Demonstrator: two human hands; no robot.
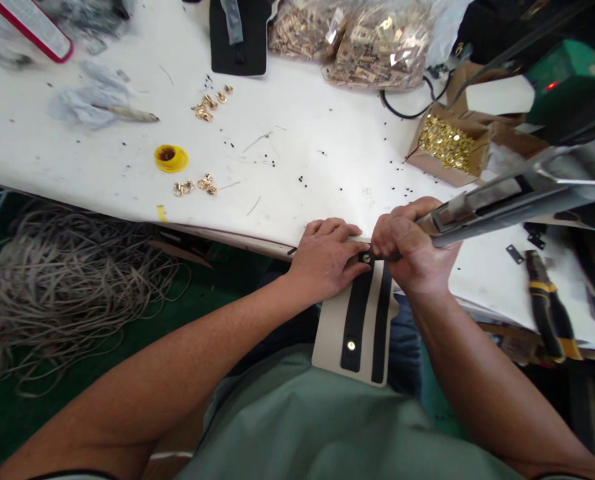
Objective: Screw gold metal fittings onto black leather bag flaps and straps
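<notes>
Cream panel (330, 333) lies pinned under the flat left hand (327, 257), right hand (412, 250) clenched round a metal tool (502, 200).

A single head-worn camera looks steeply down (and forward) from close above the white table (327, 153).

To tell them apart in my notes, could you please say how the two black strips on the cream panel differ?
The left strip is wider than the right strip. The left strip carries a brass stud near its lower end; the right strip shows none. Both are black and run side by side down the panel.
</notes>
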